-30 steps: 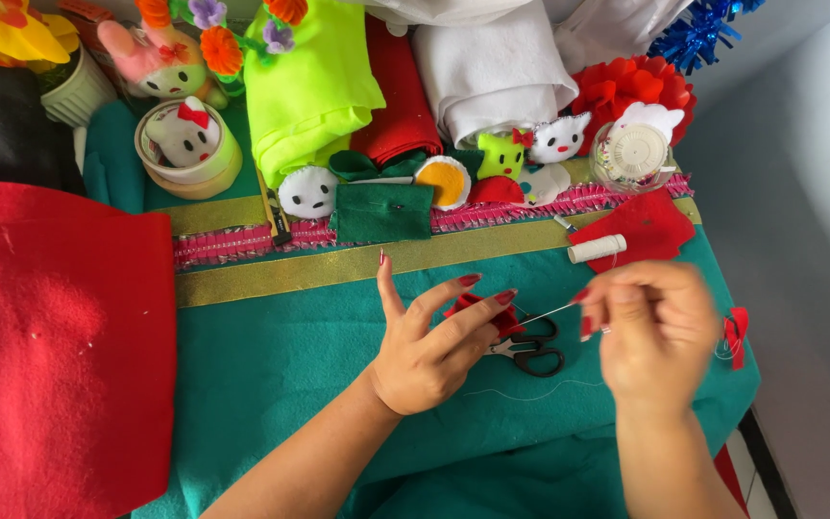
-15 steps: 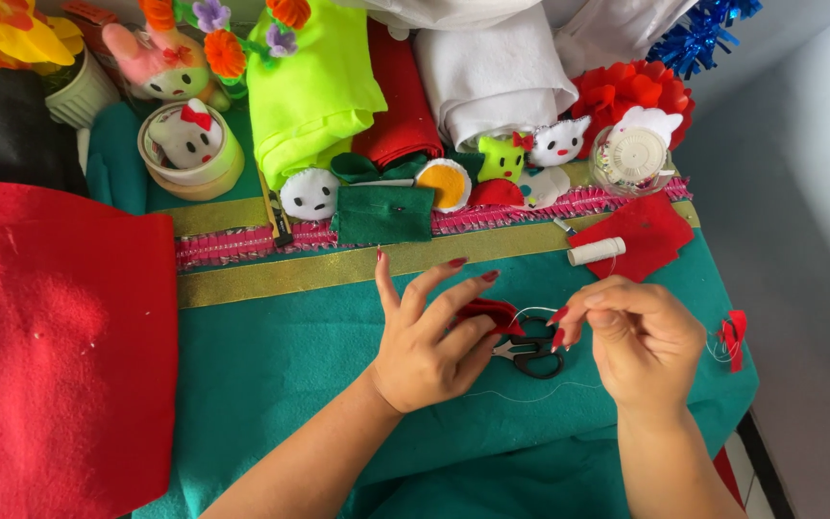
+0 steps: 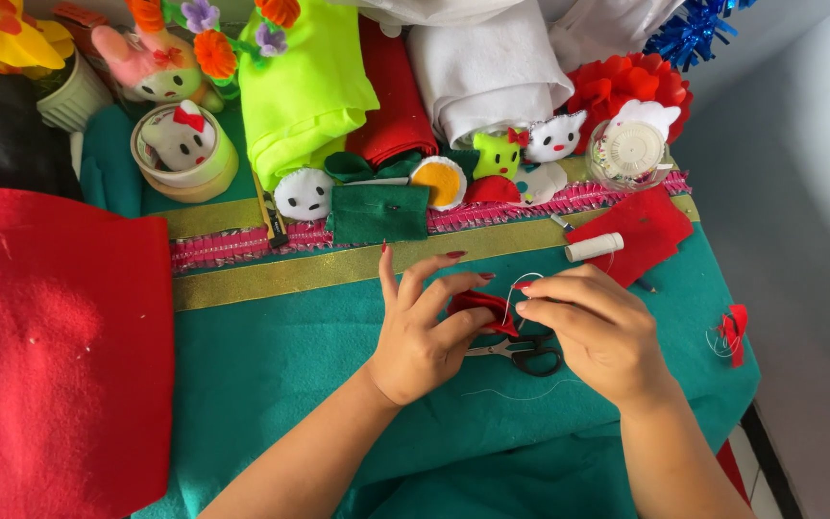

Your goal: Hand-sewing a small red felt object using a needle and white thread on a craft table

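My left hand (image 3: 425, 327) pinches a small red felt piece (image 3: 480, 309) between thumb and fingers, over the teal cloth (image 3: 290, 356). My right hand (image 3: 602, 332) sits close beside it, fingertips pinched at the felt's edge, with a loop of white thread (image 3: 516, 288) rising between the two hands. Whether a needle is in those fingers is too small to tell. Black-handled scissors (image 3: 521, 354) lie on the cloth just under both hands.
A large red felt sheet (image 3: 50, 336) covers the left. A white thread spool (image 3: 595, 247) lies on red felt at right. Felt toy faces, a green felt square (image 3: 379, 213), a round pin box (image 3: 631, 154), folded fabrics and a tape roll line the back.
My right hand has moved left from a stretched-out thread pull to meet my left hand at the red felt piece. The thread now forms a small loop.
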